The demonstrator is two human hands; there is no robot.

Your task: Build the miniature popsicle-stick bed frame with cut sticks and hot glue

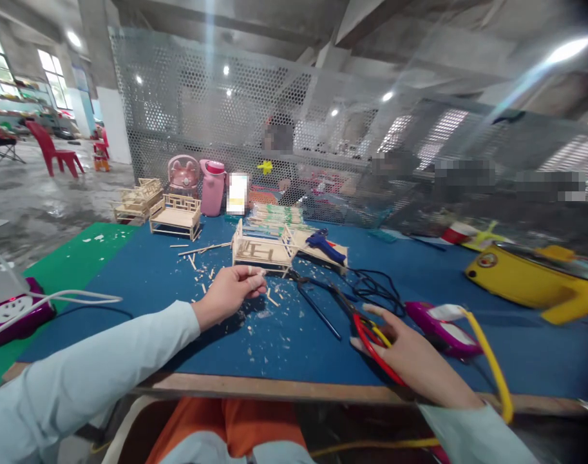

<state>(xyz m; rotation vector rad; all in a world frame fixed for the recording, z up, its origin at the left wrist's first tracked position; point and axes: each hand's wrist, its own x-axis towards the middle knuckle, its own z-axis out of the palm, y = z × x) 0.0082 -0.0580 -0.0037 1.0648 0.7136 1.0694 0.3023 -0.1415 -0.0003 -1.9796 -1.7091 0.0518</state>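
Observation:
My left hand (pixel 233 291) is closed in a pinch just in front of a small wooden-stick bench (pixel 263 250). A tiny pale piece seems to sit at its fingertips, too small to make out. My right hand (pixel 402 345) is around the red and yellow handles of a pair of pliers (pixel 364 322), their dark jaws pointing away to the left. Beside these, blue-handled pliers (pixel 319 312) lie spread on the blue table mat (pixel 294 351). Behind them a blue glue gun (pixel 326 247) rests on a wooden board.
Finished-looking stick benches (pixel 175 216) stand at the back left beside a pink bottle (pixel 213 187) and a lit phone (pixel 236 193). Bundled sticks (pixel 277 216) lie behind. Purple power strips (pixel 443 332) and a yellow pot (pixel 530 277) are present. A perforated screen (pixel 201 96) separates other people.

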